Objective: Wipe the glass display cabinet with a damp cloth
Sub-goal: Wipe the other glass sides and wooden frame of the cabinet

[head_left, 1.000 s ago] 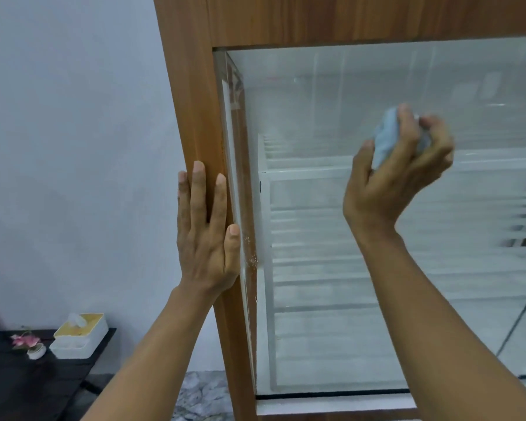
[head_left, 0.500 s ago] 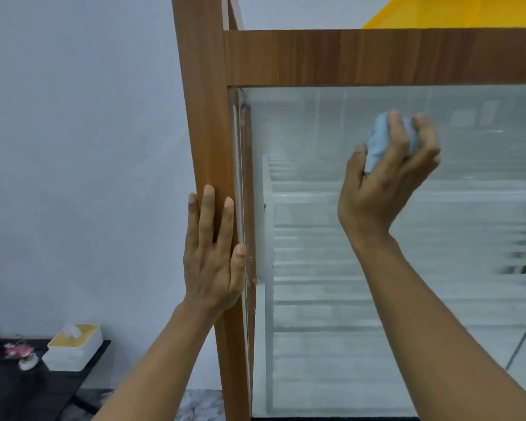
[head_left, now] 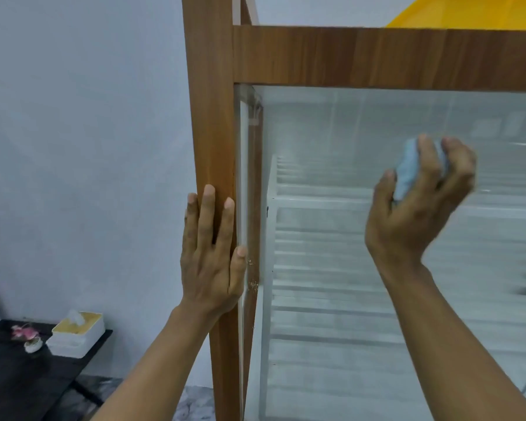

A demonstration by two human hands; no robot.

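The display cabinet has a wooden frame (head_left: 377, 59) and a large front glass pane (head_left: 331, 141) with white shelves behind it. My right hand (head_left: 413, 208) is closed around a bunched pale blue cloth (head_left: 407, 171) and presses it against the upper part of the glass. My left hand (head_left: 210, 259) lies flat with fingers spread on the cabinet's left wooden post (head_left: 208, 132), holding nothing. The cloth is mostly hidden by my fingers.
A low black table (head_left: 19, 384) stands at the lower left by the white wall, carrying a white tissue box (head_left: 75, 337) with a yellow lid and a small pink flower ornament (head_left: 26, 335). Something yellow (head_left: 468, 10) lies on top of the cabinet.
My head has tilted up, so the cabinet's top rail sits lower in view. My right hand with the cloth has slid right across the glass. My left hand stays on the post.
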